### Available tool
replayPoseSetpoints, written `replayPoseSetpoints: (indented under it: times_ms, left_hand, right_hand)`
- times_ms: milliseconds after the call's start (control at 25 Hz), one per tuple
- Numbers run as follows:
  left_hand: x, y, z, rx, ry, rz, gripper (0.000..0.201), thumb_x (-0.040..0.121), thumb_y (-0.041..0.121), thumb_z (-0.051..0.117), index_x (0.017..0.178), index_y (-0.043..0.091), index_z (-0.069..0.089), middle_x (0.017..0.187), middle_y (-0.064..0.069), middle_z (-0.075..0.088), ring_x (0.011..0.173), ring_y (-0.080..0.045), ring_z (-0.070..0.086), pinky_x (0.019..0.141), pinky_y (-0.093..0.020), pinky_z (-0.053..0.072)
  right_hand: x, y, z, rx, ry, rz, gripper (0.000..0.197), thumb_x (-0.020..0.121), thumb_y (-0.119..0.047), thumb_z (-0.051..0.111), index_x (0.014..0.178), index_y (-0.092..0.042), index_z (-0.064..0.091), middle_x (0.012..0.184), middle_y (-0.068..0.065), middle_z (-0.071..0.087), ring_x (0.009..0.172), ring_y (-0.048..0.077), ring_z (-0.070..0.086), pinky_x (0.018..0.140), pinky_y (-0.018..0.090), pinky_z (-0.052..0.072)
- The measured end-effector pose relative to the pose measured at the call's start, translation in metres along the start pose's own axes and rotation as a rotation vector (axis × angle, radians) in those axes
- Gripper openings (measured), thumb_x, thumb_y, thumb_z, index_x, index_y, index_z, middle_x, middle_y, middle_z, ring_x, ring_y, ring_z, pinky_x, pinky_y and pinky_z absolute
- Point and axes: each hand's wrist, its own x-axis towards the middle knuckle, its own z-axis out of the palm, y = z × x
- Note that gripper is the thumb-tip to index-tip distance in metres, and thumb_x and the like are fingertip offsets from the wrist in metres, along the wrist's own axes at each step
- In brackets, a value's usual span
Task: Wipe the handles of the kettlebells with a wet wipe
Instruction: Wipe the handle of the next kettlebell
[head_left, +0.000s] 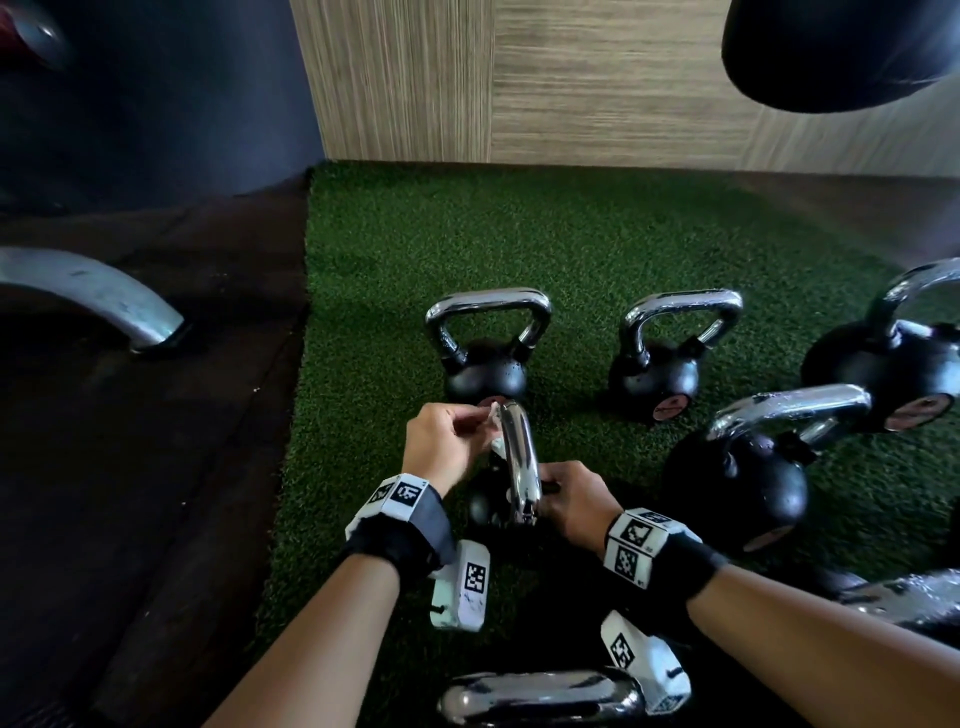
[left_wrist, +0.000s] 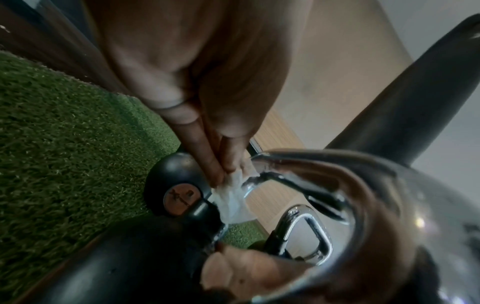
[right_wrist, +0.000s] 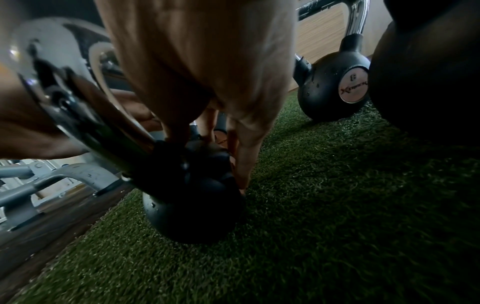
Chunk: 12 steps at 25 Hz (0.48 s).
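A small black kettlebell (head_left: 485, 506) stands on the green turf right in front of me, its chrome handle (head_left: 517, 457) seen edge-on. My left hand (head_left: 449, 449) pinches a white wet wipe (left_wrist: 233, 197) against the far end of that handle (left_wrist: 337, 185). My right hand (head_left: 571, 499) grips the kettlebell (right_wrist: 192, 201) at the near base of the handle, its fingers curled down over the black body. Several other black kettlebells with chrome handles stand around, among them one straight ahead (head_left: 485, 343) and one to its right (head_left: 657, 358).
Larger kettlebells (head_left: 748, 467) crowd the right side, and another chrome handle (head_left: 540, 699) lies at the bottom edge. A grey metal machine foot (head_left: 93, 296) sits on the dark rubber floor to the left. A wood-panel wall (head_left: 571, 83) closes the back; a black bag (head_left: 831, 47) hangs above right.
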Motion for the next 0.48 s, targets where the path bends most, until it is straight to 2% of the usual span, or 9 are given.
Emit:
replayPoseSetpoints:
  times_ms: [120, 160, 240, 360, 480]
  left_hand:
    - [-0.002, 0.003, -0.011, -0.008, -0.050, 0.098, 0.025, 0.085, 0.020, 0.080, 0.110, 0.016, 0.079, 0.106, 0.004, 0.078, 0.096, 0.004, 0.071, 0.087, -0.008, 0.051]
    - [-0.004, 0.005, -0.015, 0.005, -0.083, 0.110, 0.026, 0.085, 0.024, 0.081, 0.110, 0.018, 0.079, 0.105, 0.009, 0.078, 0.099, 0.007, 0.069, 0.087, -0.005, 0.048]
    - [-0.006, 0.009, -0.018, -0.008, -0.128, 0.094, 0.027, 0.082, 0.030, 0.083, 0.107, 0.021, 0.080, 0.101, 0.012, 0.078, 0.099, 0.005, 0.070, 0.090, -0.011, 0.050]
    - [-0.009, 0.018, -0.019, -0.012, -0.120, 0.073, 0.023, 0.079, 0.029, 0.086, 0.101, 0.023, 0.082, 0.095, 0.010, 0.080, 0.094, -0.003, 0.074, 0.095, -0.027, 0.056]
    - [-0.015, 0.023, -0.027, 0.030, -0.247, 0.033, 0.022, 0.073, 0.038, 0.088, 0.091, 0.028, 0.082, 0.087, 0.008, 0.080, 0.088, -0.011, 0.075, 0.094, -0.038, 0.058]
  right_hand:
    - [-0.002, -0.001, -0.002, -0.010, -0.030, -0.023, 0.009, 0.078, -0.029, 0.079, 0.085, -0.034, 0.077, 0.068, -0.014, 0.071, 0.064, -0.011, 0.060, 0.061, 0.005, 0.044]
    - [-0.003, -0.001, -0.003, -0.013, -0.033, -0.032, 0.008, 0.078, -0.031, 0.080, 0.080, -0.038, 0.076, 0.066, -0.016, 0.070, 0.063, -0.012, 0.060, 0.061, 0.005, 0.044]
    - [-0.003, -0.002, -0.003, -0.011, -0.024, -0.041, 0.009, 0.077, -0.032, 0.081, 0.076, -0.039, 0.075, 0.063, -0.019, 0.069, 0.060, -0.013, 0.058, 0.060, 0.005, 0.043]
    - [-0.002, -0.006, -0.002, -0.005, -0.026, -0.051, 0.017, 0.077, -0.030, 0.081, 0.071, -0.044, 0.074, 0.063, -0.023, 0.069, 0.059, -0.015, 0.058, 0.058, 0.003, 0.041]
    - [-0.004, -0.007, -0.002, 0.007, -0.030, -0.071, 0.023, 0.076, -0.031, 0.082, 0.068, -0.049, 0.073, 0.062, -0.025, 0.068, 0.060, -0.015, 0.058, 0.058, 0.003, 0.042]
